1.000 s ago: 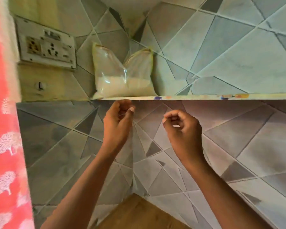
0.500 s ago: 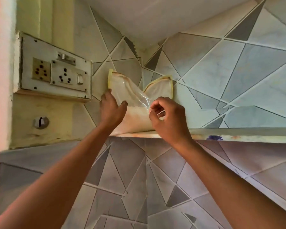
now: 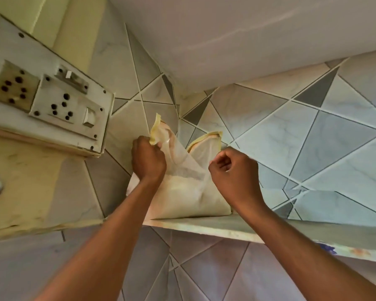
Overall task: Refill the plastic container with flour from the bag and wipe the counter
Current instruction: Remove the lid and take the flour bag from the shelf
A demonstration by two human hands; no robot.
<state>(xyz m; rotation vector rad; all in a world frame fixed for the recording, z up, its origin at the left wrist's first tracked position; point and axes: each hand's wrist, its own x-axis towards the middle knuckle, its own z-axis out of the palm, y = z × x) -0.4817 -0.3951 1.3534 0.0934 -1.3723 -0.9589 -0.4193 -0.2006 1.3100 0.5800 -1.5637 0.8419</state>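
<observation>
Flour bag (image 3: pixel 189 192): clear plastic, flour settled in its lower part, standing on the tiled shelf (image 3: pixel 237 228) in the wall corner — the two yellow-edged top flaps stand apart.
Left hand (image 3: pixel 148 160): fingers curled shut around the bag's left flap, just under its yellow edge.
Right hand (image 3: pixel 233 170): closed to a loose fist at the bag's right side, touching the plastic — whether it pinches the film cannot be told.
Socket panel (image 3: pixel 46 101): on the wall, left of the bag.
</observation>
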